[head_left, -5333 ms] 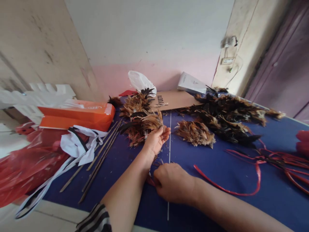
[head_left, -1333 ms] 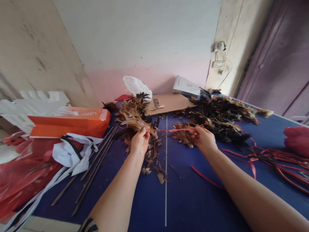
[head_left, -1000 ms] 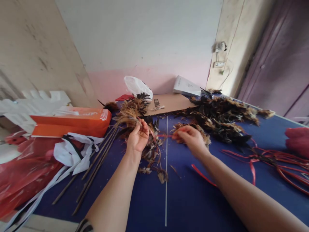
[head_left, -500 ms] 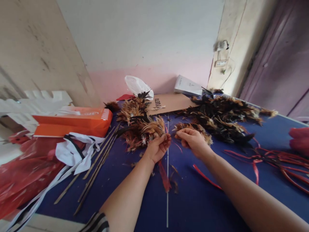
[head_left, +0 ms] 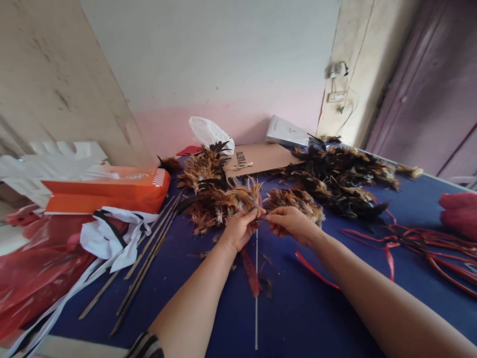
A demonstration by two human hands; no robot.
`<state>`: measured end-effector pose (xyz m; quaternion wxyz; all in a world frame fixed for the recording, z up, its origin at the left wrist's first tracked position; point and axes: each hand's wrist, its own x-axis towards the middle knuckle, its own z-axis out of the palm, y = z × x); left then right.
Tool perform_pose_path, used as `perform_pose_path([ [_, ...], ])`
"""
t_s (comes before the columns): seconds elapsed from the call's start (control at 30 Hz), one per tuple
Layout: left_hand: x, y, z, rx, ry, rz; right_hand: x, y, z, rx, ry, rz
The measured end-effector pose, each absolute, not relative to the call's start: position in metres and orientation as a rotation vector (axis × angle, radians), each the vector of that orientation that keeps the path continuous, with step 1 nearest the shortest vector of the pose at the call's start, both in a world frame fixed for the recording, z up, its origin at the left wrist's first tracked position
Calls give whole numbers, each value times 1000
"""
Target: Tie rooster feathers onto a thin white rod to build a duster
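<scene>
**Both hands bunched up on one little clump of feathers**

So the left hand (head_left: 238, 229) has its fingers curled tight around the quill end of a feather bunch (head_left: 244, 196). The brown and tan tips fan up and away from the knuckles, just above the thumb. The right hand (head_left: 291, 223) sits right beside it, thumb and forefinger pinched shut at the base of that same bunch, fingertips pretty much touching the left ones. Whatever thin bit it's pinching is too small for me to make out.

A red strip (head_left: 251, 271) hangs down from under the left fingers and trails onto the blue table (head_left: 320, 313), alongside the white line (head_left: 256, 308) painted on it.

Around the hands:
- a small tan feather heap (head_left: 298, 199) just past the right fingers
- a big dark feather pile (head_left: 346, 176) farther out beyond that
- more brown feathers (head_left: 203, 171) beyond the left fingers
- thin sticks (head_left: 147, 261) lying well off to the left of the left hand
- an orange box (head_left: 108, 191) and a white and black bag (head_left: 115, 231) out past the sticks
- loose red ribbons (head_left: 428, 246) well off to the right of the right hand
- a flat cardboard piece (head_left: 261, 156) at the far end, near the wall
</scene>
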<state>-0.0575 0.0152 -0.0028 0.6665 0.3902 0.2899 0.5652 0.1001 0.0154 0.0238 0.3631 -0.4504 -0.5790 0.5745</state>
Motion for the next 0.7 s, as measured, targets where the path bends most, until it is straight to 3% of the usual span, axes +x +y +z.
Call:
perform_pose_path([
  [0.17,-57,16,-4,942,733,1274,103,18,25,-1136,-1494,1437],
  [0.43,-66,19,8,977,697,1427,112,27,23,-1436,-1559,888],
  [0.7,-58,11,10,1213,844,1198,105,20,29,-1341,-1810,749],
])
